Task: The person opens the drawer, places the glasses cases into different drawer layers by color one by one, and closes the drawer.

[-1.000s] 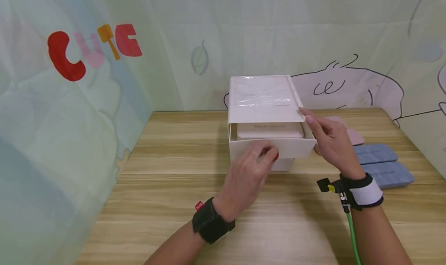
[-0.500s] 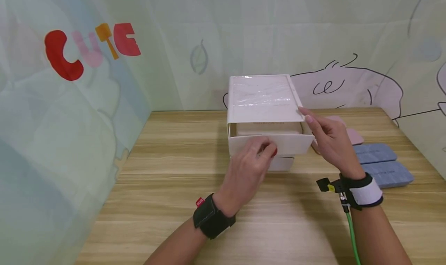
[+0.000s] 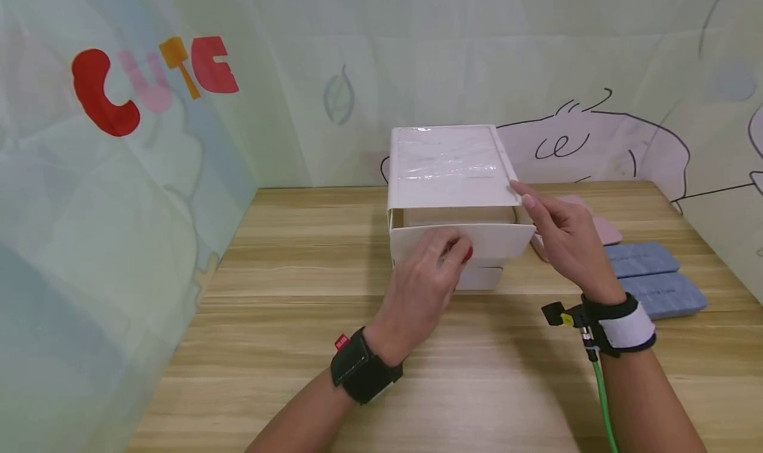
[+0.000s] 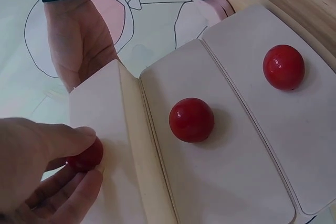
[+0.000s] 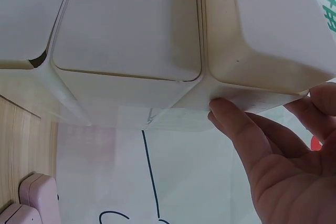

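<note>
A small white drawer cabinet (image 3: pixel 447 165) stands on the table, its top covered in clear wrap. Its top drawer (image 3: pixel 501 241) is pulled partly out, and a pale box (image 3: pixel 459 216) shows inside. My left hand (image 3: pixel 420 287) pinches that drawer's round red knob (image 4: pixel 90 157) between thumb and fingers. Below it, the middle drawer (image 4: pixel 210 182) and bottom drawer (image 4: pixel 273 124) look closed, each with its own red knob. My right hand (image 3: pixel 566 241) rests against the cabinet's right side and top edge, fingertips (image 5: pixel 223 109) touching the side wall with fingers mostly straight.
Two blue oblong cases (image 3: pixel 661 294) lie to the right of the cabinet, with pink cases (image 3: pixel 607 232) behind them, partly hidden by the right hand. A green cable (image 3: pixel 602 400) runs from the right wristband. A printed cloth backdrop (image 3: pixel 298 108) borders the wooden table.
The top drawer has slid a little further into the cabinet, with the left hand moving along on its knob. Less of the box inside shows. The right hand keeps its place.
</note>
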{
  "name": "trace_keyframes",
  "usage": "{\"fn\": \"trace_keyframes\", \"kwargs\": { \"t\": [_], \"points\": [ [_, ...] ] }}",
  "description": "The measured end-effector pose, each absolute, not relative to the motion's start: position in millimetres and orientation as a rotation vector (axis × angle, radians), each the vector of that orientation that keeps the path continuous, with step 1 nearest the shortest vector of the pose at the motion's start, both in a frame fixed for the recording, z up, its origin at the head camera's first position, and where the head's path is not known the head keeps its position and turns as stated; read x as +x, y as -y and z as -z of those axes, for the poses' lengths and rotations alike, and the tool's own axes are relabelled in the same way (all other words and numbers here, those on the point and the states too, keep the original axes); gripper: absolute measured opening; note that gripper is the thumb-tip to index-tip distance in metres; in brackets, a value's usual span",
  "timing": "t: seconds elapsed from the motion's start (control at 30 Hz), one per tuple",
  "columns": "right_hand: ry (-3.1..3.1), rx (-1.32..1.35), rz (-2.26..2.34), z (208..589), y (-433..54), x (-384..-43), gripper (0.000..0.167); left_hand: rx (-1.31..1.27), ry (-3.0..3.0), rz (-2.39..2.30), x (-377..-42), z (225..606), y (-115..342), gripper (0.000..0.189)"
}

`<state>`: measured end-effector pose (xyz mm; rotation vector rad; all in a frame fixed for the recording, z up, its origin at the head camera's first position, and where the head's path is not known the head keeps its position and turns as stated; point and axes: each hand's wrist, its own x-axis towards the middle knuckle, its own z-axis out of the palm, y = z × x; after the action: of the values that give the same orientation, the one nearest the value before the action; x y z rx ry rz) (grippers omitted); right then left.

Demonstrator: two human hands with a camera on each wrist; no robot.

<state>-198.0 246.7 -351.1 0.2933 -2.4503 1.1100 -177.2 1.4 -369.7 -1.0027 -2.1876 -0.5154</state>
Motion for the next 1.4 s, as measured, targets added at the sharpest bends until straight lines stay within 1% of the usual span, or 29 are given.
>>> {"fn": "trace_keyframes", "kwargs": {
  "t": [0.4, 0.8, 1.03, 1.3, 1.4],
  "points": [
    [2.455, 0.291, -1.101, 350.4, -246.9, -198.3, 0.037, -0.998, 2.197, 0.476, -181.0, 370.2, -1.9, 0.028],
    [2.454, 0.309, -1.186, 347.3, -246.3, -196.7, 0.037, -1.011, 2.245, 0.447, -185.1, 370.5, -0.6, 0.042],
    [2.455, 0.316, -1.218, 346.8, -245.8, -197.6, 0.037, -1.008, 2.243, 0.46, -187.3, 371.8, 0.0, 0.039],
    [2.469, 0.304, -1.206, 346.2, -246.7, -196.9, 0.037, -1.001, 2.231, 0.446, -191.1, 375.4, -0.7, 0.045],
    [2.476, 0.325, -1.166, 347.2, -247.6, -197.0, 0.04, -0.994, 2.232, 0.432, -192.6, 376.9, -0.9, 0.047]
  ]
}}
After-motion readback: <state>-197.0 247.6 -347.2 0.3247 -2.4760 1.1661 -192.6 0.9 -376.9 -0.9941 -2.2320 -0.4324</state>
